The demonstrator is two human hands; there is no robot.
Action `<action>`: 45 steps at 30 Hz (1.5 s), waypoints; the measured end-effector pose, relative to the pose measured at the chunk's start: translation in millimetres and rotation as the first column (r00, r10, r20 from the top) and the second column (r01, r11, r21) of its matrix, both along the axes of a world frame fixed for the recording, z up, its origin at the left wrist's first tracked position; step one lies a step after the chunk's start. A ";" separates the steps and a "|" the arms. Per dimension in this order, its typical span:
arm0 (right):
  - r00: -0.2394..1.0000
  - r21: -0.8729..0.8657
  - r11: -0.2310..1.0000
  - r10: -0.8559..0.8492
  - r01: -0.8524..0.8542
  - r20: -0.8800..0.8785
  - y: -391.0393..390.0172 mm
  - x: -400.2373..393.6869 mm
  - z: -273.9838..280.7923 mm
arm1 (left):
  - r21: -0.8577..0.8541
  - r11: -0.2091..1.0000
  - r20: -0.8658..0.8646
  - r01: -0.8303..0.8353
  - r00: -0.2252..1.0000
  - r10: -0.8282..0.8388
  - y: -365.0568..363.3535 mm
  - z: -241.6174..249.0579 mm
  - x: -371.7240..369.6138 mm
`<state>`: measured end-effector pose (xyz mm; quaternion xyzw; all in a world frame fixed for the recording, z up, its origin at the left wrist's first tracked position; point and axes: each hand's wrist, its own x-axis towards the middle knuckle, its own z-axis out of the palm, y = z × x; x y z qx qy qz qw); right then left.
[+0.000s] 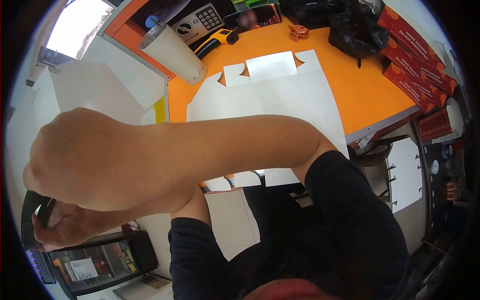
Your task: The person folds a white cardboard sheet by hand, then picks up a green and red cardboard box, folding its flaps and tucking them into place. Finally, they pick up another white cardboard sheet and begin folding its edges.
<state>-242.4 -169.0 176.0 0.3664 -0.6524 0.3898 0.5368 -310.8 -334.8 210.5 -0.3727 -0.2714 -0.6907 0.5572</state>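
Note:
My right arm reaches across in front of me to the far left, where my right hand [80,160] is closed, its back towards me. Its fingers are hidden. Just below, my left hand [57,227] has its fingers curled against a black curved object [30,220], whose kind I cannot make out. The top of this object meets the underside of my right hand. A flat white die-cut cardboard sheet [255,100] lies on the orange table [365,105], partly hidden behind my right forearm. Its notched tabs show at the far and near ends.
On the table stand a tumbler [172,52], a yellow-and-black handheld device [217,41], a keypad safe [202,22], an orange claw clip [298,33] and a black plastic bag [357,37]. Red boxes [415,65] are stacked right. Another white cut sheet [405,172] is lower right.

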 end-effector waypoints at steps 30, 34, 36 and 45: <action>0.992 -0.406 0.912 -0.097 0.058 -0.075 -9.0 -21.8 2.7 | -0.345 0.935 0.030 -0.080 0.995 0.097 47.5 -4.6 14.3; 0.997 -0.420 0.908 -0.031 -0.005 -0.077 -7.4 -21.8 3.9 | -0.311 0.950 0.088 -0.013 0.995 0.043 47.6 -8.5 14.0; 0.996 -0.427 0.904 -0.008 -0.030 -0.086 -6.2 -20.8 3.7 | -0.280 0.958 0.127 -0.067 0.986 0.106 45.7 -11.1 14.6; 0.991 -0.226 0.972 0.095 -0.070 0.098 6.5 -11.4 7.8 | -0.299 0.947 -0.023 -0.116 0.993 0.114 45.3 -15.6 15.2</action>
